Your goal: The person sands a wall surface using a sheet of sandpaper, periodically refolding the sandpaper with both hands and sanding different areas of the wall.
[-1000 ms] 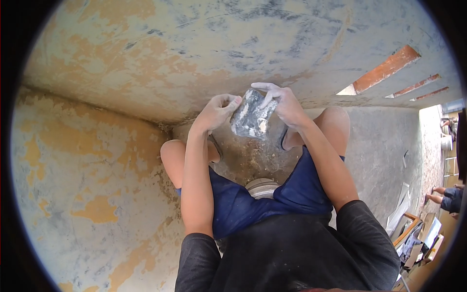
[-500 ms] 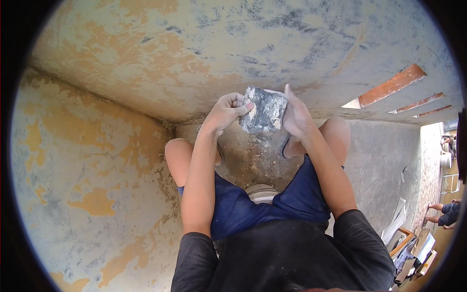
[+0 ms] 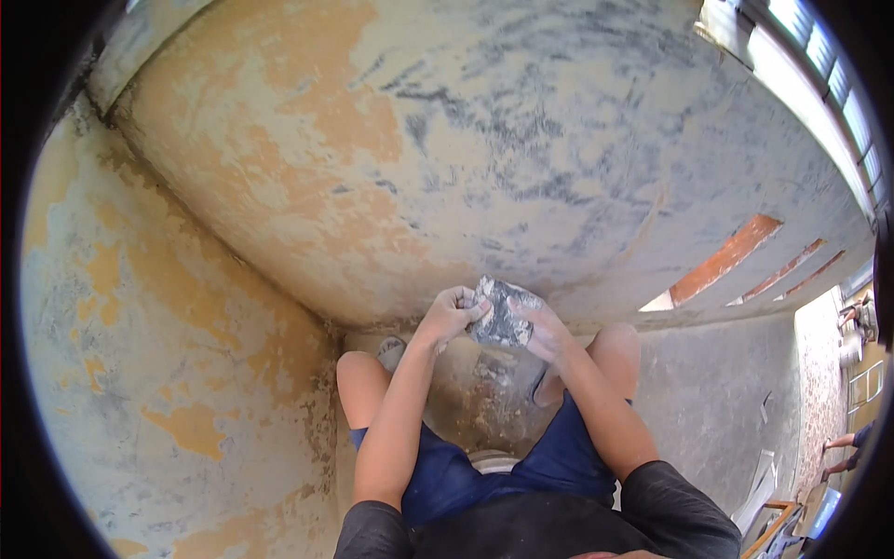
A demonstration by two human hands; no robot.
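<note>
Dark sheet (image 3: 499, 321), smeared white, held by left hand (image 3: 449, 319) and right hand (image 3: 546, 334).

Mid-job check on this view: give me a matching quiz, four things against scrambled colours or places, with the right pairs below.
Things
1. sheet
2. shorts
3. shirt
4. left hand

Colours or places
A. black, at the picture's bottom edge
B. thumb on the left side of the sheet, as pictured
C. between the left hand and the right hand
D. blue

Right pairs: 1-C, 2-D, 3-A, 4-B
</note>
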